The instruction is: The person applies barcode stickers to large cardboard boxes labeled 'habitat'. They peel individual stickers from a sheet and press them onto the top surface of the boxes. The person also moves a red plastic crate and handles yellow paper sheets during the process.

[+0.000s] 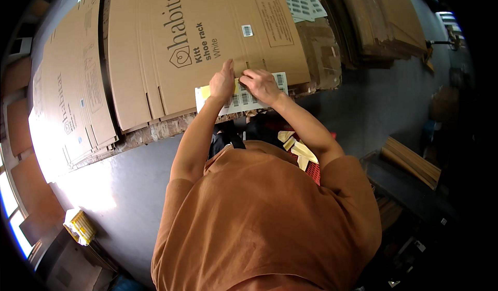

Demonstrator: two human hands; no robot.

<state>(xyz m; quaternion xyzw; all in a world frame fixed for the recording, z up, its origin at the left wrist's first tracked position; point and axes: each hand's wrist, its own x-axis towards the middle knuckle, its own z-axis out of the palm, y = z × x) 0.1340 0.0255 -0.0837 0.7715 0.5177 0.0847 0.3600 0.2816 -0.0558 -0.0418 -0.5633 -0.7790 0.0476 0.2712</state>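
Note:
A white sheet of barcode labels (246, 103) with a yellowish bare patch lies across the near edge of a flat brown cardboard carton (145, 47). My left hand (223, 83) is closed on the left part of the sheet, its fingers curled and partly hidden. Close to it, my right hand (261, 85) pinches at the sheet's upper edge, fingers bent inward. Whether a single label is between the fingertips is too small to tell. One small white barcode label (247, 30) sits on the carton's printed face, beyond the right hand.
More flat cartons (75, 83) are stacked to the left. Further label sheets (301, 0) lie at the far right of the stack. Brown cardboard (386, 16) leans beyond them. By my right side, a red basket (313, 173) holds yellowish paper scraps (303, 152). A yellow crate (80, 227) stands lower left.

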